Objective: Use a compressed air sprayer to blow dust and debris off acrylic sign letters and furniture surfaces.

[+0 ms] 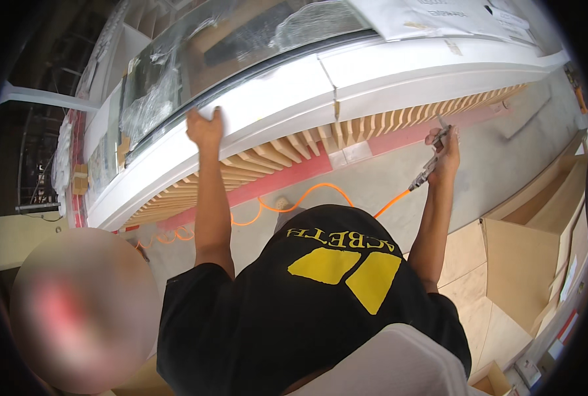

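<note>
My left hand (205, 129) rests on the front edge of the long white curved counter (267, 99), fingers apart and holding nothing. My right hand (447, 153) is closed around a metal air blow gun (426, 170), held out to the right beyond the counter's front. Its thin nozzle points up and away from me. From its lower end runs an orange air hose (393, 201), coiling leftward past my body near the floor. Under the counter top, a row of light wooden slats (274, 150) follows the curve above a red base strip (294, 175).
Glass panels (241, 46) partly wrapped in plastic film stand on the counter, with white sheets (439, 20) at the far right. Wooden boxes (525, 264) and plywood panels (469, 264) stand to my right. A blurred round patch (83, 310) covers the lower left.
</note>
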Motion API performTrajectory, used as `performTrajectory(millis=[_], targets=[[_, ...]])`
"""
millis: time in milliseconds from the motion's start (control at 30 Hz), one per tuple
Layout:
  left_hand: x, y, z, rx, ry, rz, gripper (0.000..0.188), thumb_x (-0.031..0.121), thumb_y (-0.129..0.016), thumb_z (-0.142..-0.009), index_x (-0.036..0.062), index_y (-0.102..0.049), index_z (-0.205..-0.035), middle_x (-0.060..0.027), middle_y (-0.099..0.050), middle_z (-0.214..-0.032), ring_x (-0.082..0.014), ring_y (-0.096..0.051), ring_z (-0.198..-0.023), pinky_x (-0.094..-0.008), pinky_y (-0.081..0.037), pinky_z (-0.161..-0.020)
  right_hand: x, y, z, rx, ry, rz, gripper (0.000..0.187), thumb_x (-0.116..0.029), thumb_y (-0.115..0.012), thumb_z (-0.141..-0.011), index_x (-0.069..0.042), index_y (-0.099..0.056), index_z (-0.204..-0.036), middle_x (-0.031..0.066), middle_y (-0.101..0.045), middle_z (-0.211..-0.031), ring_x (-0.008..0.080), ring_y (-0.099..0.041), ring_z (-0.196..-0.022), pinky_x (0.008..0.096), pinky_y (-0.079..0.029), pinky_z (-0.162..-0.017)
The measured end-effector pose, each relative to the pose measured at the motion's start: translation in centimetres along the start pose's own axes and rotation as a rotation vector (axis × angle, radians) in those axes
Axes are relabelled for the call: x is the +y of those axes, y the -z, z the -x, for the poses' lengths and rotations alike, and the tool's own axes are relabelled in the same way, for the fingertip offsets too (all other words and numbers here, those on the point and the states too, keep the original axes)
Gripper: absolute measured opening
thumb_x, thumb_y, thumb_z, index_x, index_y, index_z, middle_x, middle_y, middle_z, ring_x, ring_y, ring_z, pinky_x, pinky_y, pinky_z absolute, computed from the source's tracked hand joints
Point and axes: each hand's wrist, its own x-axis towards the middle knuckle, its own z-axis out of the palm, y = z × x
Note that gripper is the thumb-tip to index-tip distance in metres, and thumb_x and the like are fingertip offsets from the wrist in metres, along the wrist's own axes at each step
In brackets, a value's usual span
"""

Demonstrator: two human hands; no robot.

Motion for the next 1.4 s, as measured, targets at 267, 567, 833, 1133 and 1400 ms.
performTrajectory(millis=[267, 567, 833, 1133, 1400], targets=[[20.1, -2.6, 4.8, -0.282, -0.416, 0.251, 0.053, 0.037, -0.063, -0.077, -0.001, -0.057, -0.113, -0.025, -0.05, -0.123, -0.0374, -0.043, -0.119, -0.046, -0.034, -0.098, -3.3, 0.0, 3.3, -0.61, -0.286, 0.283, 0.043, -0.044, -0.046, -0.09, -0.003, -0.058, -0.099, 0.0056, -0.062, -0.082, 0.0143, -0.054, -0.084, 0.0305, -0.04, -0.077], [35.9, -4.1, 3.9, -0.44, -0.171, 0.885, 0.063, 0.025, -0.066, -0.081, -0.0048, -0.039, -0.129, -0.0253, -0.041, -0.131, -0.034, -0.044, -0.12, -0.0386, -0.037, -0.098, -12.5, 10.0, -14.7, -0.013, 0.185, 0.486, 0.042, -0.045, -0.047, -0.09, -0.004, -0.057, -0.087, 0.0038, -0.057, -0.074, 0.0127, -0.052, -0.065, 0.0263, -0.039, -0.065], [43.7, -6.5, 1.2, -0.509, 0.157, 1.201, 0.063, 0.014, -0.063, -0.084, -0.0053, -0.029, -0.134, -0.0252, -0.039, -0.133, -0.0284, -0.046, -0.117, -0.0322, -0.04, -0.094, -20.3, 20.6, -28.7, 0.307, 0.201, 0.386, 0.049, -0.05, -0.043, -0.09, -0.003, -0.057, -0.083, 0.0057, -0.055, -0.069, 0.0166, -0.051, -0.07, 0.0298, -0.037, -0.074], [45.3, -6.7, -1.3, -0.508, 0.211, 0.993, 0.064, 0.002, -0.062, -0.079, -0.0056, -0.03, -0.134, -0.0239, -0.043, -0.129, -0.0276, -0.044, -0.119, -0.0329, -0.035, -0.098, -20.2, 9.1, -36.1, -0.194, 0.067, 0.403, 0.046, -0.048, -0.045, -0.09, -0.005, -0.058, -0.086, 0.0049, -0.057, -0.074, 0.0132, -0.052, -0.065, 0.0264, -0.04, -0.069], [45.3, -6.1, -0.6, -0.517, 0.4, 1.093, 0.06, -0.001, -0.06, -0.078, -0.0036, -0.035, -0.132, -0.0205, -0.052, -0.121, -0.0237, -0.052, -0.11, -0.0303, -0.041, -0.093, -26.5, 11.4, -48.5, -0.069, 0.245, 0.533, 0.056, -0.053, -0.044, -0.089, 0.0, -0.059, -0.08, 0.0058, -0.056, -0.066, 0.0162, -0.053, -0.068, 0.0268, -0.039, -0.073]])
